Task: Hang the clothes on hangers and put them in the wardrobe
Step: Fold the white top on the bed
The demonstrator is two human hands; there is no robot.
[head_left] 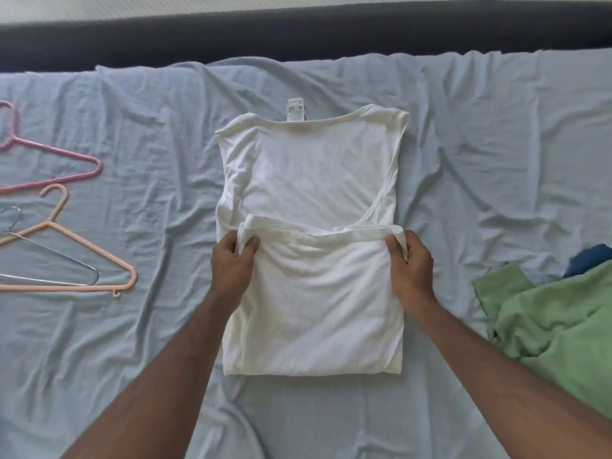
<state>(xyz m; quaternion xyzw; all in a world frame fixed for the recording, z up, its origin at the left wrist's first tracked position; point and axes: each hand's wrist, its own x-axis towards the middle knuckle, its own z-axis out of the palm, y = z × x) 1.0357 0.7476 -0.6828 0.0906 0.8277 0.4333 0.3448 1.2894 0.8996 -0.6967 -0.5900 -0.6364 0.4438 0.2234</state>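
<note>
White top (311, 260) flat on bed (496, 144), frame centre; my left hand (231, 260) and right hand (412, 260) pinch folded strap edge. Pink hanger (66, 154), peach hanger (82, 240), wire hanger (59, 256) left; green garment (546, 319) lower right.

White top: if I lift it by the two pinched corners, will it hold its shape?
Probably not. The white top looks thin and creased, so it should droop between the left hand and right hand. It looks light, and its folded layers will likely fall open.
</note>
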